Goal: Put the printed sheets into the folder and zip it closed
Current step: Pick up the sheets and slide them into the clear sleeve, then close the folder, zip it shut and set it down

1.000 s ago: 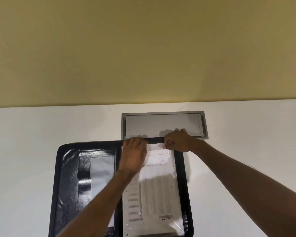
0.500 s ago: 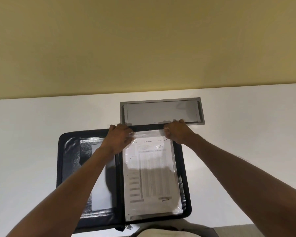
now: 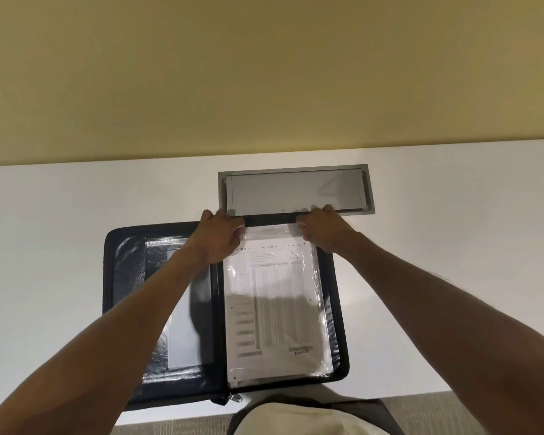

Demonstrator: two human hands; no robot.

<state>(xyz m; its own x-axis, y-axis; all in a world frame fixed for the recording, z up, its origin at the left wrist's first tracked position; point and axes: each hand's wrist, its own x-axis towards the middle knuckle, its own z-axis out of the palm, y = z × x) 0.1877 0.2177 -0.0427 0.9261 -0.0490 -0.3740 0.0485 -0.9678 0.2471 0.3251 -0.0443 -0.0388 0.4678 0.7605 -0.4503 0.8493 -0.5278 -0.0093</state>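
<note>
**Head view: both hands at the top of the sheets**

Head camera looks down at a white table [image 3: 76, 215] by a yellow wall [image 3: 264, 73]. I see a black folder [image 3: 124, 277] lying open and flat on the table. Its zip pull [image 3: 234, 397] sits at the near edge, at the middle fold.

The printed sheets [image 3: 274, 296] lie on the right half of the folder, inside a clear plastic sleeve [image 3: 322, 334]. The left half has a shiny black pocket [image 3: 132, 271] with a grey card [image 3: 182, 343] in it.

My left hand [image 3: 219, 238] is at the top left corner of the sheets. Its fingers are curled down onto the sleeve edge, and I think they pinch it. My right hand [image 3: 322, 230] is at the top right corner, fingers bent and closed on the sleeve edge too.

Just behind the folder, a grey metal flap [image 3: 296, 189] is set into the table. The top of the folder touches its near edge.
</note>
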